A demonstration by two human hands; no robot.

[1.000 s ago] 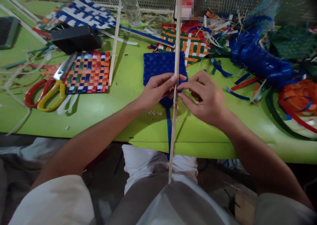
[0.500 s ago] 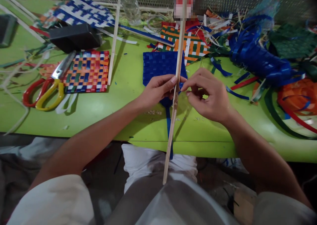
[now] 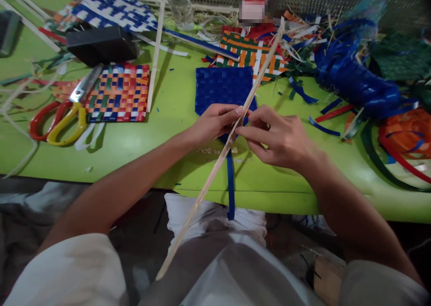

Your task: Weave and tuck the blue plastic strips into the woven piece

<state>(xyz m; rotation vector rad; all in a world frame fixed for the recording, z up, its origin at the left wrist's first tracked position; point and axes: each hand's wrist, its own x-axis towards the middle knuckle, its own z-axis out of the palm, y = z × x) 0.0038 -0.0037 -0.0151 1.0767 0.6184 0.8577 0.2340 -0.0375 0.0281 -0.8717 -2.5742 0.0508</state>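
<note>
A long pale wooden stick (image 3: 208, 187) slants from my lap up over the table. My left hand (image 3: 218, 122) pinches it near the middle, thumb on top. Close beside it, my right hand (image 3: 279, 137) has its fingers bent and pressed to the stick, the fingertips meeting it just below the left thumb. Beneath both hands lies a woven blue mat (image 3: 224, 88), its lower end partly hidden by them. One blue strip (image 3: 230, 180) runs from there over the table edge.
Red-and-yellow scissors (image 3: 76, 104) lie against a multicoloured woven mat (image 3: 121, 93) at left, below a black box (image 3: 101, 45). An orange-green woven mat (image 3: 249, 50) is behind the blue one. At right are a blue strip bundle (image 3: 357, 77) and orange strips (image 3: 409, 133). A clear bottle (image 3: 180, 5) stands behind.
The stick has tilted, its top swinging right and its lower end left. My right hand has moved slightly left and down, its fingers now against the stick.
</note>
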